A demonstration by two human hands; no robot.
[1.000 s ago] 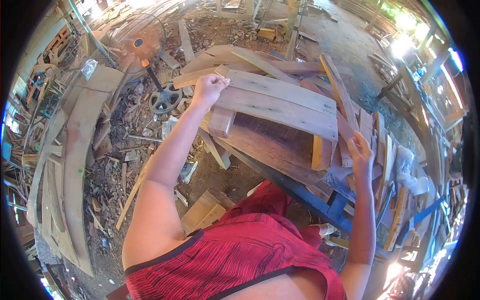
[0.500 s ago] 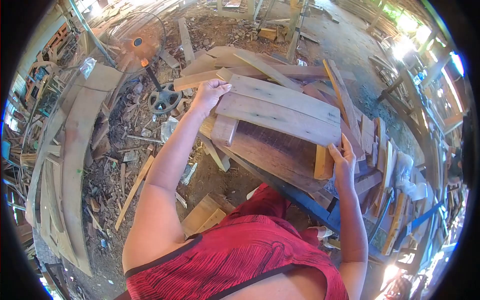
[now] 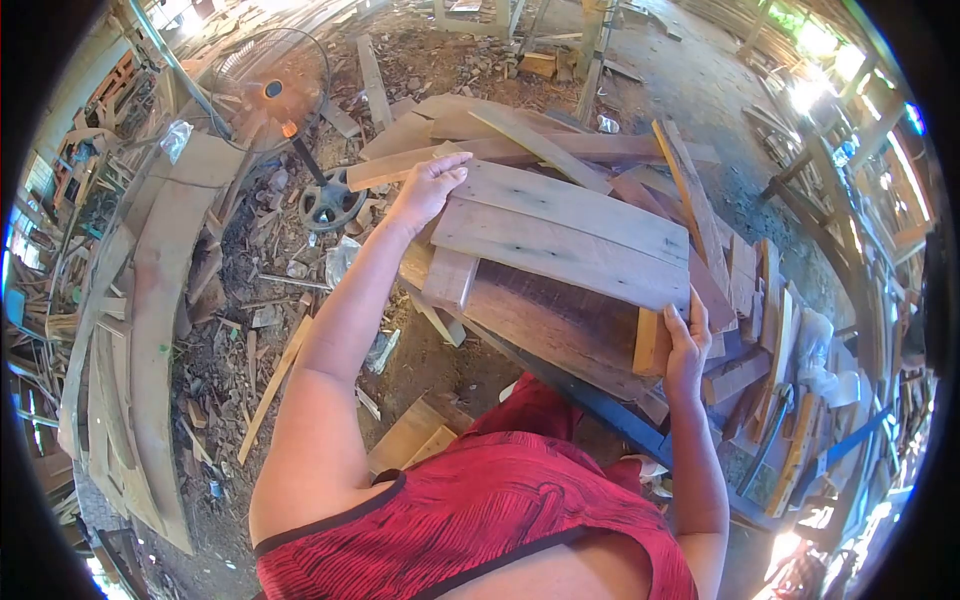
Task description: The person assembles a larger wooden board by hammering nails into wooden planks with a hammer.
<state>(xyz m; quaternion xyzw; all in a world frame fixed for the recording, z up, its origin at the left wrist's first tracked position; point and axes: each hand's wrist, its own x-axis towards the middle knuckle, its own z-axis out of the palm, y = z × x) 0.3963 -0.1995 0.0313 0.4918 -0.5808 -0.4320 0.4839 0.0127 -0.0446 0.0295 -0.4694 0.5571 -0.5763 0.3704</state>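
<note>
Two grey, weathered wooden planks lie edge to edge in front of me, a far plank (image 3: pixel 575 205) and a near plank (image 3: pixel 560 252), with dark nail marks in them. My left hand (image 3: pixel 432 188) is closed at the left end of the far plank, thumb and fingers pinching it. At the opposite end, my right hand (image 3: pixel 687 340) grips the near plank's right corner, its fingers partly hidden. Beneath the planks' ends are a pale wood block (image 3: pixel 450 277) and a yellowish wood block (image 3: pixel 649 342). Below them is a wide reddish-brown board (image 3: pixel 540 315).
A pedestal fan (image 3: pixel 272 90) stands beyond my left arm. Loose boards (image 3: pixel 540 148) are piled behind the planks, and more lumber (image 3: pixel 770 320) leans to the right. Long slabs (image 3: pixel 150 330) stand at left. Wood scraps (image 3: pixel 275 390) litter the ground. A blue metal frame (image 3: pixel 620 420) runs under the board.
The view has shifted slightly. Both hands stay at the ends of the planks, and the planks keep nearly the same position.
</note>
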